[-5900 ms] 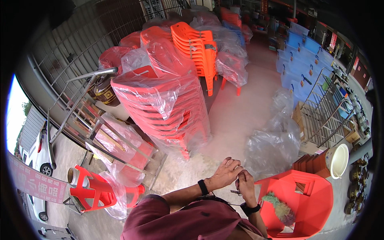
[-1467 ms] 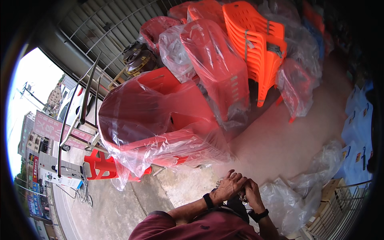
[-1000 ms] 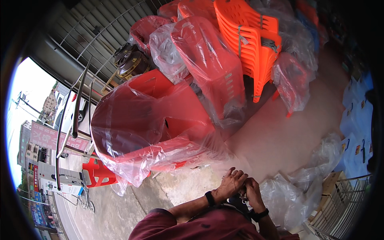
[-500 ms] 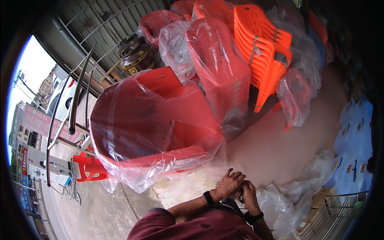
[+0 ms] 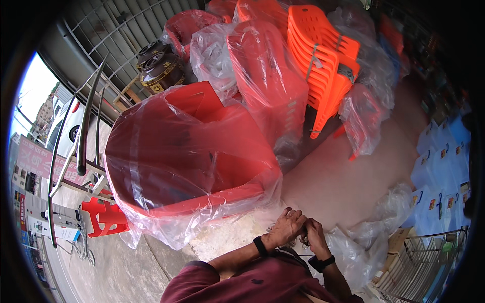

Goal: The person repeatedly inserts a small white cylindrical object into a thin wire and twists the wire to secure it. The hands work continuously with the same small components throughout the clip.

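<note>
Close in front of my body, my left hand (image 5: pixel 286 227) and my right hand (image 5: pixel 316 236) meet, fingertips touching. The left fingers are curled together over the right fingertips. My right fingers are bent inward around something small, partly dark, that I cannot make out; both hands hide most of it. A black band is on my left wrist and a black watch on my right. Just beyond the hands lies a big stack of red plastic chairs (image 5: pixel 242 146), tipped toward me and wrapped in clear plastic film (image 5: pixel 187 222).
Orange stacked chairs (image 5: pixel 321 76) tied with strips stand behind, beside more wrapped red ones (image 5: pixel 268 76). Loose clear film (image 5: pixel 364 242) and a wire rack (image 5: pixel 429 257) are at right, near blue plastic boxes (image 5: pixel 439 171). Brown jars (image 5: pixel 162 70), metal rails (image 5: pixel 86 131) and a red stool (image 5: pixel 103 217) stand left.
My left fingers, spread and raised before, have curled down over the right hand. The surroundings have shifted slightly left in view; the chairs have otherwise stayed put.
</note>
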The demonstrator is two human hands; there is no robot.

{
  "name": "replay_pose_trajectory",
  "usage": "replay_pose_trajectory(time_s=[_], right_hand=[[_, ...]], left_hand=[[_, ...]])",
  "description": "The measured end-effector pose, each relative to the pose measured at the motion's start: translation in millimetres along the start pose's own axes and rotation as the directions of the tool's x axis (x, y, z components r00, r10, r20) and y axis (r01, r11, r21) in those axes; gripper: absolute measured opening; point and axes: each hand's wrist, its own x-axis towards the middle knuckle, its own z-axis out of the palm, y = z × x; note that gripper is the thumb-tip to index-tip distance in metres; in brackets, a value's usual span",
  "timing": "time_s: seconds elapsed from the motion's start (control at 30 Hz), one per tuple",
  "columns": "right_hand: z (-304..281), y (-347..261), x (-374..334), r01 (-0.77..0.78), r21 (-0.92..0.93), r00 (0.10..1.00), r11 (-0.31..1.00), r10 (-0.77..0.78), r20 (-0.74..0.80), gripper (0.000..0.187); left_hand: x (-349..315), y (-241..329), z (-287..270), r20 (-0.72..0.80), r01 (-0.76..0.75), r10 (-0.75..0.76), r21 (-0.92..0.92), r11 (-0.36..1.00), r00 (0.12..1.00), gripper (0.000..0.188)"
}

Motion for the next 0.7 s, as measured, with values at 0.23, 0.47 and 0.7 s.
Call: replay_pose_trajectory(time_s=[0.23, 0.47, 0.7], right_hand=[[13, -11, -21, -0.075, 0.163, 0.997, 0.984, 0.070, 0.034, 0.030], [12, -11, -19, -0.036, 0.151, 0.999, 0.988, 0.030, 0.045, 0.027], [11, -13, -12, -0.032, 0.083, 0.999, 0.996, 0.028, 0.040, 0.028]], left_hand=[[-2, -5, 0, -0.030, 0.012, -0.012, -0.024, 1.000, 0.999, 0.021], [0, -4, 2, -0.053, 0.015, -0.015, 0.004, 1.000, 0.998, 0.020], [-1, -3, -3, -0.049, -0.012, 0.014, 0.047, 0.999, 0.999, 0.021]])
